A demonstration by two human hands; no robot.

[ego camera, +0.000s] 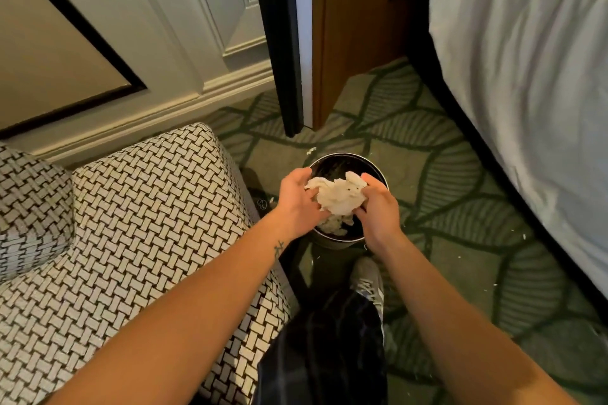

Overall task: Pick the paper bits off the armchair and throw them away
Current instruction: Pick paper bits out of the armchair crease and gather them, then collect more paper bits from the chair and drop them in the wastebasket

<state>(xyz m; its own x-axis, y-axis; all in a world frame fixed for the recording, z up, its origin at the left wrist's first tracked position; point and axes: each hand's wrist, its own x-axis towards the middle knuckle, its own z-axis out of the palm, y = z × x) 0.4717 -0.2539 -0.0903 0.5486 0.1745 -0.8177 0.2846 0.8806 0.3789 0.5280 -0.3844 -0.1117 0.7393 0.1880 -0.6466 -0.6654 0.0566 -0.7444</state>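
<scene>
Clamping fingers [317, 210] of left hand [296, 197] and right hand [378, 207] round paper wad [339, 195] over bin [348, 156]. Seemingly finishing armchair [148, 207]; leaving carpet flecks [311, 150].

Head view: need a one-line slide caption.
Left hand and right hand hold a crumpled paper wad over the dark round bin on the carpet, beside the patterned armchair.

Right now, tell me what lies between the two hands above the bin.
In the head view, a crumpled wad of white paper fills the gap: the left hand and right hand both grip it, directly over the open black bin.
</scene>
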